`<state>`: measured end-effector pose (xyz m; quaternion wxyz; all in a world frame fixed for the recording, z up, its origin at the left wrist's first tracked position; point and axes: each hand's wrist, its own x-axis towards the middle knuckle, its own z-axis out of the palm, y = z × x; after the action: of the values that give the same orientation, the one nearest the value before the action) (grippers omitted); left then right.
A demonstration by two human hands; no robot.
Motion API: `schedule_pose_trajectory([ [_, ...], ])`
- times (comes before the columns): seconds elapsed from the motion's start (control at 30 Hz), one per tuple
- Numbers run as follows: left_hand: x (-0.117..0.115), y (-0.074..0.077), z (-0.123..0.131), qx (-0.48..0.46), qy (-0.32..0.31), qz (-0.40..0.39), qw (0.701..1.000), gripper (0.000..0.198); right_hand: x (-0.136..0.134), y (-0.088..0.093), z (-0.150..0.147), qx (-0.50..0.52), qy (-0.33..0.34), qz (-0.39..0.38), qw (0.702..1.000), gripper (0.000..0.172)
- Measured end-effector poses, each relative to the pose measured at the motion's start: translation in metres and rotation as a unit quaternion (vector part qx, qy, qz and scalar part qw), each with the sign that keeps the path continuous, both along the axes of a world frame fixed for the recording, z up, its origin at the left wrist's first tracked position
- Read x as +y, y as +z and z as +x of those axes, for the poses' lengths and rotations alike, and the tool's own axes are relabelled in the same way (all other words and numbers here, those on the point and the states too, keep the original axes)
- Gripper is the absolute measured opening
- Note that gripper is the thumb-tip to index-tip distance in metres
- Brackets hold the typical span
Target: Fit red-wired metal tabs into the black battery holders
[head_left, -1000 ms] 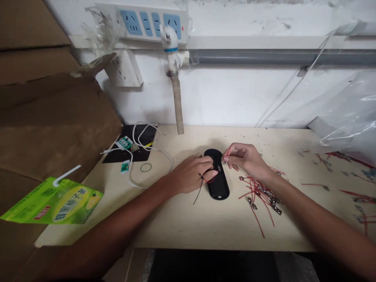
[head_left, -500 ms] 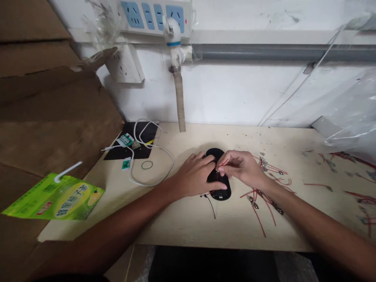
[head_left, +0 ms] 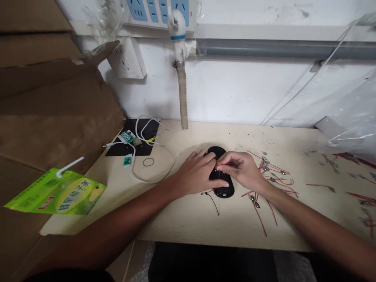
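A black oval plastic shell (head_left: pixel 226 192) lies on the table below me. My left hand (head_left: pixel 197 172) is closed over its left side, with the thumb across the near part and the fingers bent towards the middle. From the right, my right hand (head_left: pixel 241 169) pinches a small metal contact with a red wire between thumb and fingertips, down at the shell's inside. The fingers hide most of that contact. Beside the shell's near left edge, a thin black wire (head_left: pixel 214 205) trails onto the table.
Several metal contacts with red wires (head_left: pixel 266 166) lie to the right, with more at the far right. On the left are a white cable (head_left: pixel 173 158), a green rubber band (head_left: pixel 148 161), a dark sheet (head_left: pixel 117 150) and a green drink pouch (head_left: pixel 55 192). A ribbed hose (head_left: pixel 182 98) hangs behind.
The red wire end between my right fingers has tipped lower, and those fingertips sit slightly closer to the shell. My left hand keeps its hold. The whole view has shifted slightly.
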<state>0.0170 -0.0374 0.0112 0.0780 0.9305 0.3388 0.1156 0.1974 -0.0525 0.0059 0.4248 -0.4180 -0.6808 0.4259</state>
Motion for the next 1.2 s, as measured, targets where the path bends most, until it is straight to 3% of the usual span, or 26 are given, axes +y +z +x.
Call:
schedule_pose_trajectory([
  [0.13,0.0,0.0,0.0,-0.002,0.001,0.004,1.0,0.056,0.002,-0.001,0.0,0.003,-0.013,0.004,1.0,0.012],
  [0.27,-0.002,0.0,0.003,-0.005,0.011,-0.001,1.0,0.048,-0.006,0.012,-0.002,0.038,-0.025,0.023,0.999,0.013],
  [0.37,-0.002,0.001,0.006,0.001,0.042,-0.027,0.999,0.035,-0.024,0.028,-0.012,0.104,0.079,0.026,0.991,0.014],
  [0.43,-0.002,0.001,0.007,0.017,0.052,-0.048,0.997,0.031,-0.035,0.034,-0.02,0.105,0.195,-0.013,0.975,0.013],
  [0.5,-0.001,0.001,0.006,0.022,0.051,-0.062,0.997,0.037,-0.04,0.036,-0.026,0.096,0.247,-0.083,0.961,0.013],
  [0.6,-0.003,-0.001,0.003,-0.012,0.053,-0.077,0.996,0.034,-0.035,0.033,-0.027,0.12,0.218,-0.159,0.955,0.019],
  [0.7,-0.005,-0.002,0.0,-0.054,0.062,-0.102,0.991,0.027,-0.026,0.031,-0.019,0.113,0.194,-0.173,0.959,0.02],
  [0.8,-0.006,-0.001,0.0,-0.07,0.059,-0.114,0.989,0.04,-0.023,0.032,-0.013,0.074,0.204,-0.183,0.959,0.019],
  [0.87,-0.005,-0.002,0.001,-0.081,0.065,-0.119,0.987,0.045,-0.024,0.033,-0.012,0.034,0.206,-0.178,0.962,0.017],
  [0.97,-0.001,-0.006,0.003,-0.108,0.093,-0.128,0.981,0.032,-0.025,0.031,-0.011,-0.024,0.213,-0.159,0.964,0.017],
  [1.03,0.002,-0.009,0.004,-0.122,0.099,-0.129,0.979,0.024,-0.024,0.029,-0.01,-0.036,0.213,-0.142,0.966,0.018],
  [1.2,0.004,-0.01,0.002,-0.104,0.091,-0.105,0.985,0.026,-0.018,0.023,-0.004,-0.053,0.205,-0.123,0.97,0.021],
])
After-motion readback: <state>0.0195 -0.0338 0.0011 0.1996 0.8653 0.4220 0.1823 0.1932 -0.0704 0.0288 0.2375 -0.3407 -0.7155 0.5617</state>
